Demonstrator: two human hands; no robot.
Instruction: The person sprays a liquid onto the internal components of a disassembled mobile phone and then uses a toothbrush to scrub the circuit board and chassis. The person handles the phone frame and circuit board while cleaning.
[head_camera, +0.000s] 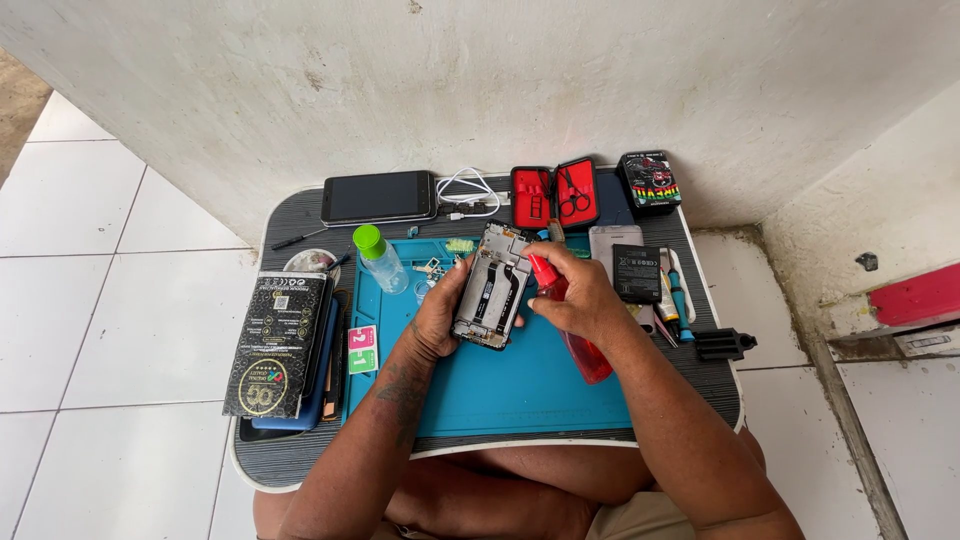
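Gripping opened phone frame (490, 288) in left hand (440, 312), back cover already off. Clasping red spray bottle (565, 318) in right hand (578, 295), nozzle just beside frame. Leaving battery (637, 273) right of grip, uninstalled.

Opened phone frame (489, 287) (internals facing up) tilted above blue mat; red spray bottle (572, 325) angled at its top edge.

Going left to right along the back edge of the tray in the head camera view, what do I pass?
Dark smartphone → white cable → open red tool case → small black box.
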